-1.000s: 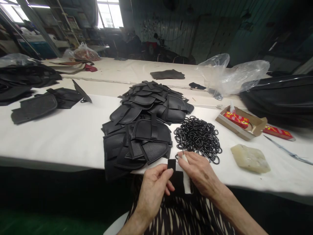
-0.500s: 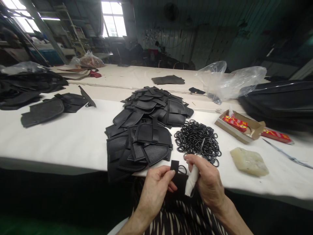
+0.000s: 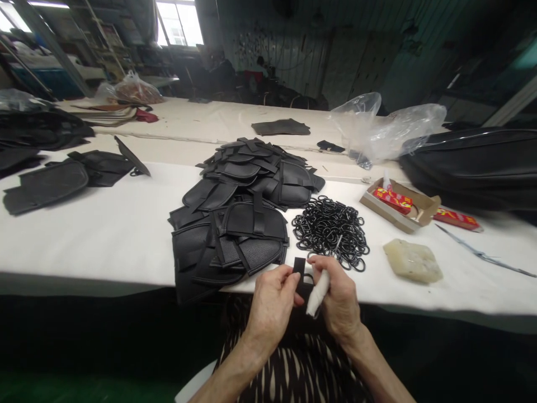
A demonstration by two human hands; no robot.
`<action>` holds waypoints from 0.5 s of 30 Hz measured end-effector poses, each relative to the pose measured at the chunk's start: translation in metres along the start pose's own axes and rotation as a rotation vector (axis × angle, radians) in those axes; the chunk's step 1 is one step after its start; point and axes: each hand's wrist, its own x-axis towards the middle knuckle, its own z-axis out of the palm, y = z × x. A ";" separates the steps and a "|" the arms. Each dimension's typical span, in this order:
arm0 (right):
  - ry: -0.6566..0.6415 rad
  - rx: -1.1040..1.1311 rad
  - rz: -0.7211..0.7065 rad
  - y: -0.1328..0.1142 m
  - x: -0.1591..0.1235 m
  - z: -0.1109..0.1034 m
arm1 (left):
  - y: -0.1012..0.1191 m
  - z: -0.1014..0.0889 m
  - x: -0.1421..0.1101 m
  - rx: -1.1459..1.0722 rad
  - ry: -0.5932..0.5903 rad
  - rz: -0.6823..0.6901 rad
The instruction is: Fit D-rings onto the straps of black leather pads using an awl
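My left hand [image 3: 272,305] pinches a small black leather piece [image 3: 300,275] at the near edge of the white table [image 3: 104,235]. My right hand [image 3: 339,296] is closed round a white-handled tool [image 3: 318,291] whose thin metal tip points up toward the rings. A black ring seems to sit at the piece's strap, between my two hands. Just beyond my hands lies a heap of black metal rings [image 3: 329,229]. To its left spreads a large pile of black leather pieces [image 3: 243,212].
A waxy yellowish block [image 3: 411,261] lies right of the rings. Behind it is an open cardboard box [image 3: 398,204] with red packets, clear plastic bags [image 3: 386,131] and a black bag [image 3: 474,168]. More black leather pieces [image 3: 62,176] lie at the left.
My hands have drawn closer together over the leather piece. The tool's handle has tilted down into my right palm, and a ring has come up to the strap.
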 end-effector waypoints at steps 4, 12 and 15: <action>-0.083 0.000 0.079 0.000 -0.002 -0.015 | 0.000 -0.001 -0.003 0.019 0.009 0.000; -0.415 -0.123 0.045 -0.007 0.010 -0.018 | 0.000 0.000 -0.003 -0.006 -0.005 0.027; -0.487 -0.173 0.021 -0.011 0.017 -0.019 | 0.001 0.000 -0.003 -0.028 -0.006 0.021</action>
